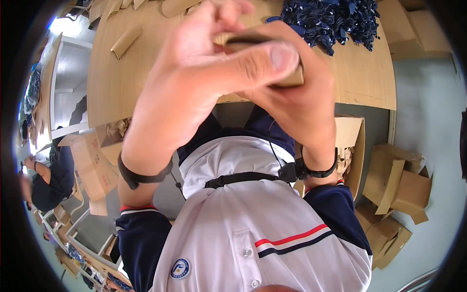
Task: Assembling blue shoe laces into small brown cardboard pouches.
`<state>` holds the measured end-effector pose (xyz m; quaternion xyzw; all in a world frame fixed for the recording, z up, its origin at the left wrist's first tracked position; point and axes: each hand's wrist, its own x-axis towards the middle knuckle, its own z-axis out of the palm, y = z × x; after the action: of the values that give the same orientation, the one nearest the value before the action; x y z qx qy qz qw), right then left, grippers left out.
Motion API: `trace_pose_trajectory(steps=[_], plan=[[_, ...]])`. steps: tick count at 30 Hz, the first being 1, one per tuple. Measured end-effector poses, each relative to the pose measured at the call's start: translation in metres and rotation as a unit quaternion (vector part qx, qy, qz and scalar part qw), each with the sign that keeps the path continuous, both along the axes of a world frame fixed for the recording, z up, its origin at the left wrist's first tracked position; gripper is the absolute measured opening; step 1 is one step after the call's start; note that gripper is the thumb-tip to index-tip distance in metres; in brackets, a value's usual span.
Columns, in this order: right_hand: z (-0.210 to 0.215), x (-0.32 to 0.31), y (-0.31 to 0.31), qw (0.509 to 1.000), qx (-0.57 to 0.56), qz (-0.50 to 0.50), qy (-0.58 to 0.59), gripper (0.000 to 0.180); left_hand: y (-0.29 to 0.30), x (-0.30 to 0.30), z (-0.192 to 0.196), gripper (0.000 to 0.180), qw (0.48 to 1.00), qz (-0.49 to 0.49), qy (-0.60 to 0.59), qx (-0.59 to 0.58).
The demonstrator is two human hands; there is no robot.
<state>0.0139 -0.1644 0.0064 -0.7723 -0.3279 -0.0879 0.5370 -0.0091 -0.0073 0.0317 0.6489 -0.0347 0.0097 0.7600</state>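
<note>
Close under the camera, above the tabletop's near edge: small flat brown cardboard piece, held up in both hands, well clear of the wood.
Left hand: thumb laid flat across the piece's front, fingers curled behind, clamped on the cardboard.
Right hand: wrapped round the piece's far side and underside, pinching it too; fingertips hidden behind the card.
Step in hand: by the look of it, folding or pressing the piece into shape, mid-squeeze.
Next move calls for: probably a firm, even pinch along the fold while the other hand steadies the card; exact fold line not visible.
Wrists: black band on the left, another black band on the right.
Tabletop: pale wood, rounded edge.
Far right of tabletop: heap of dark blue items, kind too small to tell.
Far left of tabletop: loose curled cardboard pieces, brown.
Below tabletop, left: open brown carton with crumpled paper.
Below tabletop, right: open brown box.
Floor, right: flattened and open brown cartons on grey floor.
Shirt: round blue-and-white badge, red and navy stripe.
Left edge: another person in dark clothes, seated.
</note>
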Motion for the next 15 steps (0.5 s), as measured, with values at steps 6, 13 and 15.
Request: trace_pose_trajectory(steps=[6, 13, 15], plan=[[0.003, 0.008, -0.027, 0.979, -0.093, 0.173, -0.051, 0.029, -0.009, -0.011, -0.008, 0.065, 0.951, -0.218, 0.167, -0.145], [0.003, -0.014, -0.011, 0.942, 0.165, 0.088, 0.279, 0.030, 0.014, 0.013, -0.032, 0.054, 0.764, 0.070, -0.515, 0.381], [-0.008, -0.013, -0.006, 0.936, 0.220, 0.103, 0.254, 0.038, -0.011, 0.011, -0.045, 0.059, 0.739, 0.128, -0.543, 0.377]])
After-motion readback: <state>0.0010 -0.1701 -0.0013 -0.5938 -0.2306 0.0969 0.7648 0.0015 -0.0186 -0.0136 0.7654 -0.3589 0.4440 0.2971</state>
